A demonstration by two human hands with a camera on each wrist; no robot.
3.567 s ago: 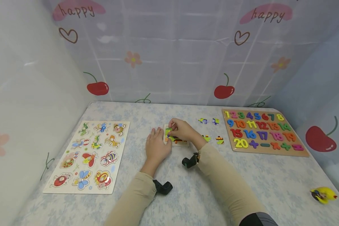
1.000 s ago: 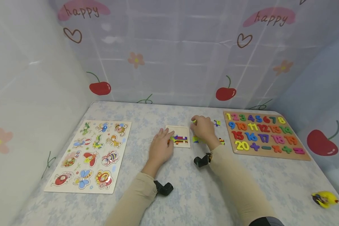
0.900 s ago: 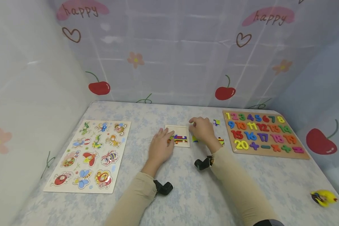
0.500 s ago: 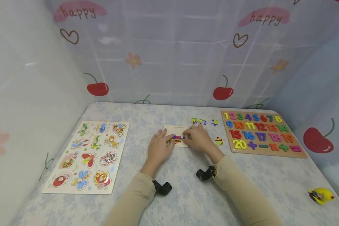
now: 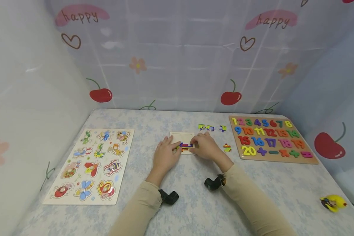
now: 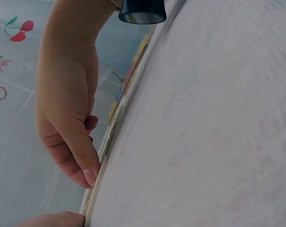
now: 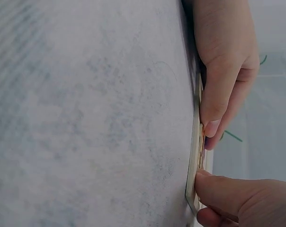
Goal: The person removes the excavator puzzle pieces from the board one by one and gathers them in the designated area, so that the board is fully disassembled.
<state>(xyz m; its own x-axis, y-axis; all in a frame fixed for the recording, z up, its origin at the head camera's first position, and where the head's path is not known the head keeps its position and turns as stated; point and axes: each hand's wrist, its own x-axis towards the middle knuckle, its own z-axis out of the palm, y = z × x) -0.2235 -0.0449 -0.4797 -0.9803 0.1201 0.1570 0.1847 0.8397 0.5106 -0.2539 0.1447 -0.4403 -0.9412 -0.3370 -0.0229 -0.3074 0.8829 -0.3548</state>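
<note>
A small wooden jigsaw puzzle tray [image 5: 181, 134] lies mid-table, its upper part bare. Colourful jigsaw pieces [image 5: 185, 146] fill its lower part. My left hand [image 5: 166, 156] rests on the tray's left side, fingers extended, thumb touching the pieces; in the right wrist view its thumb [image 7: 214, 184] presses at the tray edge. With thumb and fingertips my right hand [image 5: 206, 146] pinches a jigsaw piece at the tray's right end, mostly hidden by the fingers. Loose green-and-purple pieces [image 5: 210, 128] lie beyond the right hand, and another piece [image 5: 227, 147] to its right.
An insect picture board [image 5: 88, 164] lies at the left. At the right is a wooden board of coloured numbers [image 5: 274, 140]. A yellow toy figure [image 5: 333, 203] sits near the right edge. Printed curtains stand behind and at the sides.
My right hand has left a green piece above and right of the tray, then come back left and down to the tray's pieces. The left hand stays on the tray.
</note>
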